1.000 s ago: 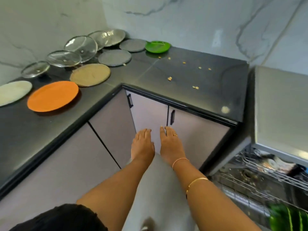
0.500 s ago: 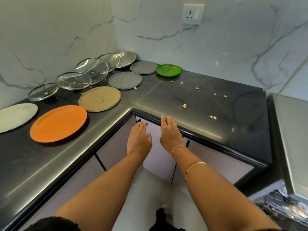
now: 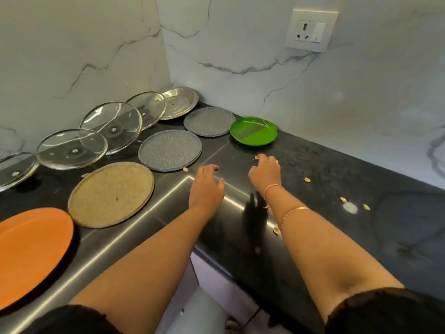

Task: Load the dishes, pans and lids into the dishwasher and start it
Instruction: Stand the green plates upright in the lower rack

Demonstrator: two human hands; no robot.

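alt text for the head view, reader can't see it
A person's left hand and right hand stretch over a black corner countertop, the right near a green plate. Grey plates, a tan plate, an orange plate and glass lids line the left side; pale scraps dot the counter.

Five lids (image 3: pixel 110 126), five plates (image 3: pixel 110 194)

Ahead of you: black counter (image 3: pixel 337 169), tan shell bits (image 3: pixel 307 180) scattered, one white smear (image 3: pixel 350 207). Wall socket (image 3: pixel 311 30) above, on marble.
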